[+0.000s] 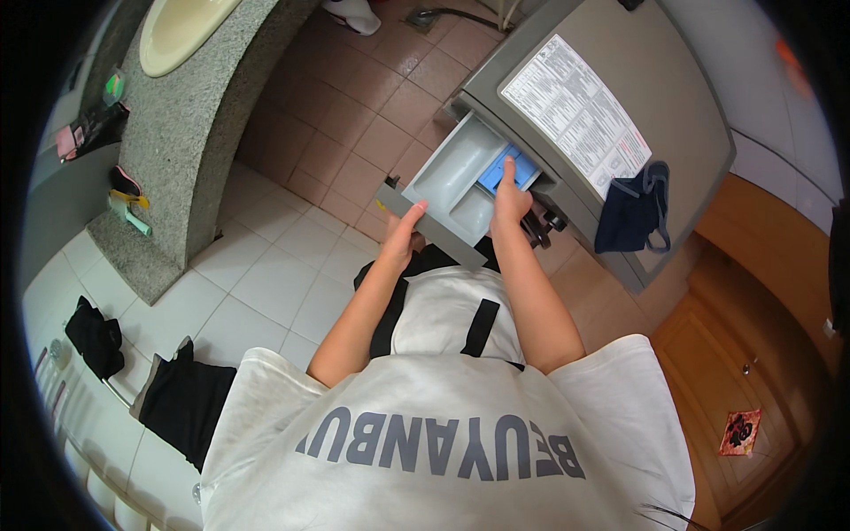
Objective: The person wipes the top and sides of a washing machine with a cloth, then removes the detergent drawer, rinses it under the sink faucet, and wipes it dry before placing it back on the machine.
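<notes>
A washing machine's detergent drawer is pulled out from the grey machine. My left hand grips the drawer's grey front panel, thumb on top of its edge and fingers partly hidden beneath. My right hand rests at the drawer's right rear, its thumb on the blue plastic insert; its other fingers are mostly hidden. Light grey compartments show between my hands. On the machine's top lie a printed sheet and a dark blue cloth item with straps, which hangs over the front edge.
A granite counter with a cream basin stands at the left, with brushes on its lower ledge. Black cloths hang at the lower left. A wooden door is at the right. Dark fittings sit below the drawer.
</notes>
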The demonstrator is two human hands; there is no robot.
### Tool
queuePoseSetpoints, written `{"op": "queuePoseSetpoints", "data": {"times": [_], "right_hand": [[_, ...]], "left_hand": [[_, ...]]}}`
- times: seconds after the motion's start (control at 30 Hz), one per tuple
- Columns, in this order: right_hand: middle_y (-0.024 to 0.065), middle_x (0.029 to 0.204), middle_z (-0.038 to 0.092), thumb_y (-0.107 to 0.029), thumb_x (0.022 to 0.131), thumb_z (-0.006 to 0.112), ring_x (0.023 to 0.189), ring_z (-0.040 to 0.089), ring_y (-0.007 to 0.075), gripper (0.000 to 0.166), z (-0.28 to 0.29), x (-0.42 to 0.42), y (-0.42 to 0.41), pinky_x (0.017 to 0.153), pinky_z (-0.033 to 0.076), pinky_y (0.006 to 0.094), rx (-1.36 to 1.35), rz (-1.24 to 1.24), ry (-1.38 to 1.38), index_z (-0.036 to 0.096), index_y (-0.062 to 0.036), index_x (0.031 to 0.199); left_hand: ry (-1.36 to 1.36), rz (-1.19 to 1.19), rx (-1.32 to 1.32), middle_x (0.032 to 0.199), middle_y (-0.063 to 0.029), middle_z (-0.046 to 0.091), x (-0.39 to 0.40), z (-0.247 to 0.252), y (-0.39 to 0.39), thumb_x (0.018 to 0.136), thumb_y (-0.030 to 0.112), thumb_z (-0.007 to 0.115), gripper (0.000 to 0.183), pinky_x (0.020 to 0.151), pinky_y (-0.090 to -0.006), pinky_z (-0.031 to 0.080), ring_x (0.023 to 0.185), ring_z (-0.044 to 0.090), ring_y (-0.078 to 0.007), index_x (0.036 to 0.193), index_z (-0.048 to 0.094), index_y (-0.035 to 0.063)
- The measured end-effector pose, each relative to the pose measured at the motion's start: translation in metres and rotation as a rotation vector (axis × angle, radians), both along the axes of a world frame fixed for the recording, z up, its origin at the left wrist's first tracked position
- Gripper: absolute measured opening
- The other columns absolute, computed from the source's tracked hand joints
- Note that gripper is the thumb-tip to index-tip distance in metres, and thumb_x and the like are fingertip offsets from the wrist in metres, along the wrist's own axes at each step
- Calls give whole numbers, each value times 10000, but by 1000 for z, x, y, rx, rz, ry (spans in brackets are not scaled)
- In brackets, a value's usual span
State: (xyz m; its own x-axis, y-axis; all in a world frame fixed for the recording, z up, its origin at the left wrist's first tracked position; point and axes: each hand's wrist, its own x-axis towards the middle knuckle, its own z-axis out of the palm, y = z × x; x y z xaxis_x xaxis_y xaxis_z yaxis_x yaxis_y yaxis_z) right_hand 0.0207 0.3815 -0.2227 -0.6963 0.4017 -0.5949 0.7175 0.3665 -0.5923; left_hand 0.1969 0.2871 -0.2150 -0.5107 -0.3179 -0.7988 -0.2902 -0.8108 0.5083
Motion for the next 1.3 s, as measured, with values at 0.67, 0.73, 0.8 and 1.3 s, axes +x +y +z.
{"op": "queuePoseSetpoints", "data": {"times": [0.67, 0.73, 0.8, 1.3], "right_hand": [[186, 1077, 687, -446, 757, 768, 983, 655, 288, 588, -5, 4, -1, 874, 479, 368, -22, -1, 79, 673, 70, 1022], [185, 1082, 685, -448, 757, 767, 988, 653, 292, 590, -4, 4, 2, 878, 477, 369, -54, 29, 86, 673, 68, 1027], [184, 1093, 682, -447, 755, 768, 999, 649, 296, 597, -2, 0, 9, 887, 473, 371, -86, 65, 89, 670, 69, 1039], [131, 1202, 634, -315, 768, 792, 1066, 599, 227, 617, 20, -3, -2, 937, 447, 331, -291, -156, -12, 585, 86, 1188]], "left_hand": [[-9, -74, 73, 1161, -141, 551, -3, 10, -12, 864, 398, 643, 625, 783, -402, 545, 1037, 582, -249, 1315, 404, 38], [-22, -61, 79, 1188, -136, 543, 1, 4, -7, 862, 401, 643, 621, 775, -414, 536, 1054, 569, -244, 1318, 414, 47], [-38, -7, 48, 1190, -128, 548, 3, 7, 9, 861, 413, 641, 619, 745, -409, 531, 1050, 569, -242, 1317, 425, 55], [-37, 41, -7, 1085, -93, 554, -4, 16, 14, 845, 423, 650, 587, 611, -371, 532, 921, 586, -213, 1271, 443, 77]]}}
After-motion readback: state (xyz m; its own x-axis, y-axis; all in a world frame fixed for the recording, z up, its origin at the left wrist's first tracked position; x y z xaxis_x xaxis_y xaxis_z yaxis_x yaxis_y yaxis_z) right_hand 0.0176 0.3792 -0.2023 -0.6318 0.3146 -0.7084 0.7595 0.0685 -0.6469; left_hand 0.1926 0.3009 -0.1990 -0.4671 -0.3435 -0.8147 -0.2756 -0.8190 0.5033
